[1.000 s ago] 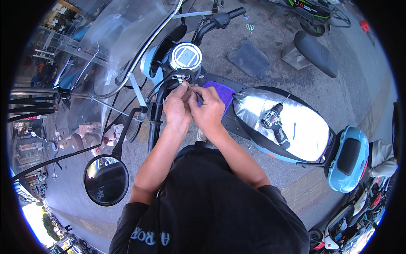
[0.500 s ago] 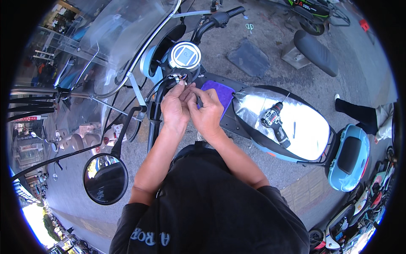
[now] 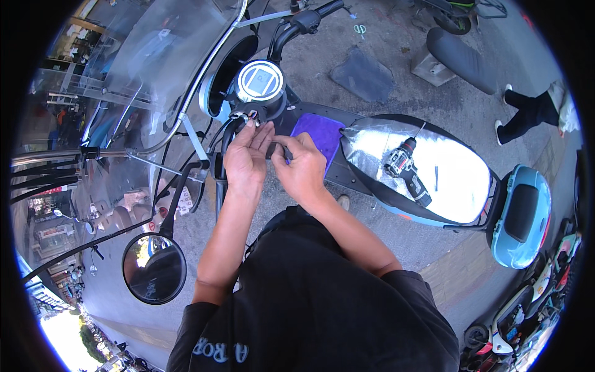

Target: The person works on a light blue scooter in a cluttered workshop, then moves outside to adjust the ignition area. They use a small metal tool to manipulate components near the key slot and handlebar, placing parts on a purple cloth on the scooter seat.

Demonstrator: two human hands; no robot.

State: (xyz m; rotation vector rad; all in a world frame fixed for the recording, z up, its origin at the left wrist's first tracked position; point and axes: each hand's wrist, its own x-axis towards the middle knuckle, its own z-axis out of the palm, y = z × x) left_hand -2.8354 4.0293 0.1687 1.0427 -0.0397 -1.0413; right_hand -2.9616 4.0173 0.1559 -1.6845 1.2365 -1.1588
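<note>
My left hand [image 3: 246,155] is half open, palm up, fingertips at a small metal fitting [image 3: 250,118] with wires below the scooter's round display [image 3: 260,80]. Whether it touches the fitting is hard to tell. Beside it my right hand [image 3: 301,162] is closed in a pinch; what it holds is too small to make out. A purple mat [image 3: 319,133] lies on the footboard behind the hands. A cordless drill [image 3: 406,170] lies on the shiny, covered seat [image 3: 455,180].
A clear windshield [image 3: 155,56] and round mirror [image 3: 153,268] flank me on the left. A blue top box [image 3: 520,214] is at right. A loose seat [image 3: 458,59], dark pad [image 3: 361,74] and scissors [image 3: 359,30] lie beyond. A person's dark-trousered legs [image 3: 527,115] are at right.
The other person has come into view at the right and moved farther back. My hands have shifted slightly left in the picture and parted a little at the fingertips. The view has shifted slightly.
</note>
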